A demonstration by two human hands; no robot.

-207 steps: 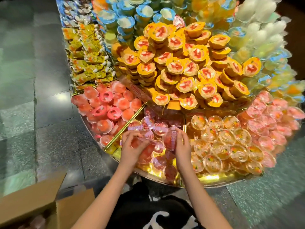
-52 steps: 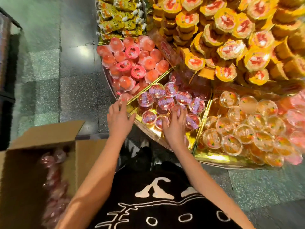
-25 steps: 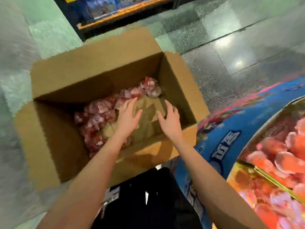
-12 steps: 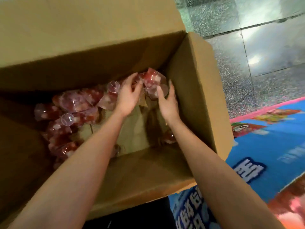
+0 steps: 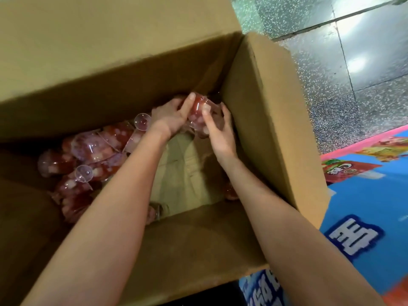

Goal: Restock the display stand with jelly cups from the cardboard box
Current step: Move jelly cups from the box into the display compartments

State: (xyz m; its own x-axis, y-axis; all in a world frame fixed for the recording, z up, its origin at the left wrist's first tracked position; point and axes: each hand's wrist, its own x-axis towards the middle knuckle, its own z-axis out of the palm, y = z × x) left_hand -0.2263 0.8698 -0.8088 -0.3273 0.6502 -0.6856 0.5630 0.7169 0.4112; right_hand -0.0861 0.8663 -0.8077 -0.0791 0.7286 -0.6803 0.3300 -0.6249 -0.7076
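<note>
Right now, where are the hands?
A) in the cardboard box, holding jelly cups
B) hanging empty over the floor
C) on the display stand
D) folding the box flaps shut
A: the left hand and right hand both grip jelly cups in a corner of the box.

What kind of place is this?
Probably a shop, likely one selling sweets: a cardboard box holds many red jelly cups, the floor is shiny speckled tile, and a bright blue printed panel stands beside the box.
</note>
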